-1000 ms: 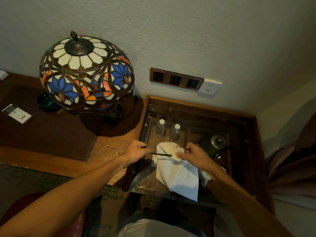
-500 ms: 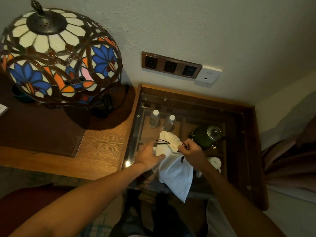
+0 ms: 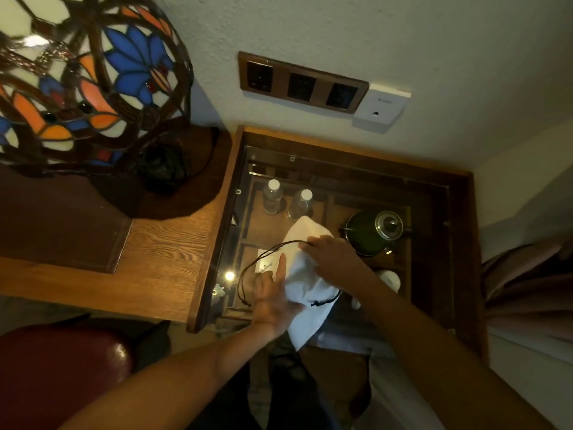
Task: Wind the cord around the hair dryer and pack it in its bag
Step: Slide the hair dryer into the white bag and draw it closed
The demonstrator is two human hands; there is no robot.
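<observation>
The left hand (image 3: 273,301) lies flat, fingers straight (one finger points up). The right hand (image 3: 333,259) curls, gripping, just beside it.

A stained-glass lamp (image 3: 86,79) stands on the wooden desk (image 3: 161,259) against a textured pale wall (image 3: 372,35) bearing a socket panel (image 3: 302,82). A red seat (image 3: 62,367) sits below.

— Where is the bag?
— The white cloth bag (image 3: 305,274) lies on the glass-topped table (image 3: 347,169), slanted, its closed upper end toward the wall and its lower corner hanging past the near edge.
— And its drawstring?
— The thin black drawstring (image 3: 248,271) loops out loose on its left, with a short knotted piece showing low on its right side.
— The dryer?
— Cannot be seen.
</observation>
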